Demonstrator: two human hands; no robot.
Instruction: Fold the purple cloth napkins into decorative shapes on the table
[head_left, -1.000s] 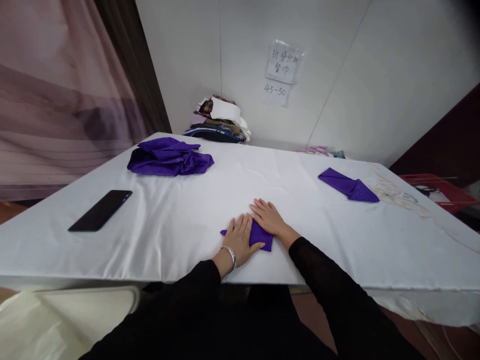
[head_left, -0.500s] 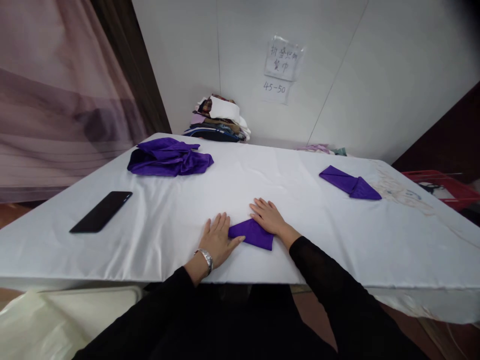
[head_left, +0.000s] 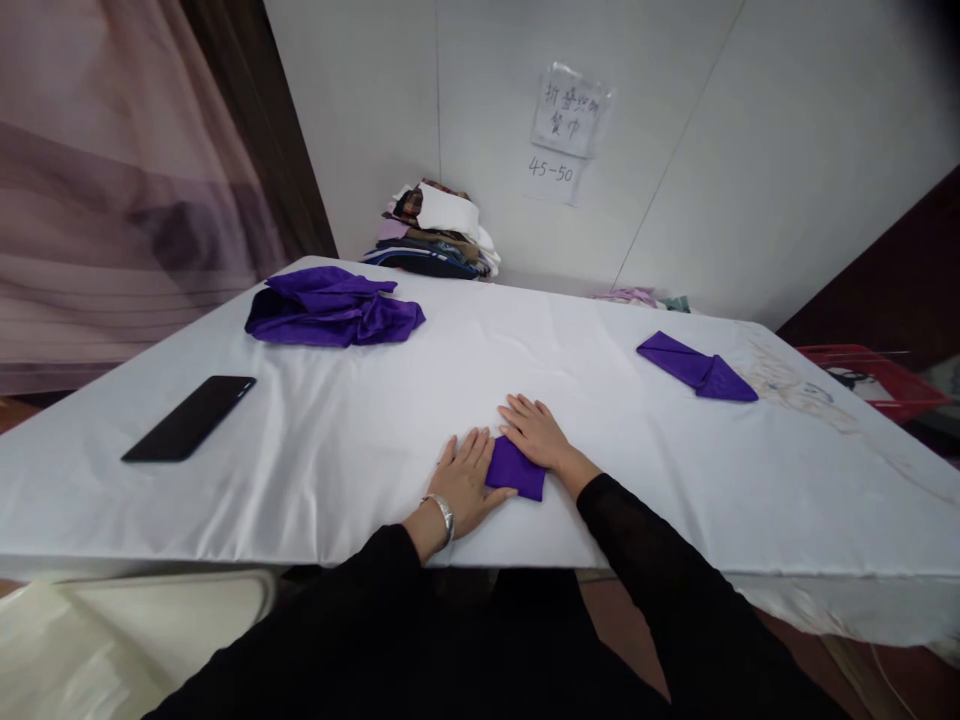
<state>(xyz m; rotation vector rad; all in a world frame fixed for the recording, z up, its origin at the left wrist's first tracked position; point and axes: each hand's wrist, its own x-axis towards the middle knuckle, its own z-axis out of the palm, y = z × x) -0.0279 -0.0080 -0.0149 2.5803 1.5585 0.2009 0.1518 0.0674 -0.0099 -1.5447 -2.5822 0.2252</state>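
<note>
"Where was the cloth?"

"The small purple cloth lay folded on the white-covered table, close to the near edge, directly in front of the person. The left hand was flat over its left end, fingers a little apart, thumb out across the purple. The right hand was flat too, fingers slightly spread, resting on the far right corner. Neither pinched anything."

"And the step?"

"Pressing and flattening a fold, I judged. Another crease would call for one palm to keep its corner down while the other came off and took up an edge."

"Could you see all the edges?"

"No. The near right corner showed clearly, but the left end was under the hand, so I couldn't tell how far it ran."

"Any room to move?"

"Plenty beyond the fingertips and to either side, little toward the body. The crumpled purple cloth lay well off at the far left, the dark flat device nearer on that side, and the folded purple cloth well apart to the right."
</note>
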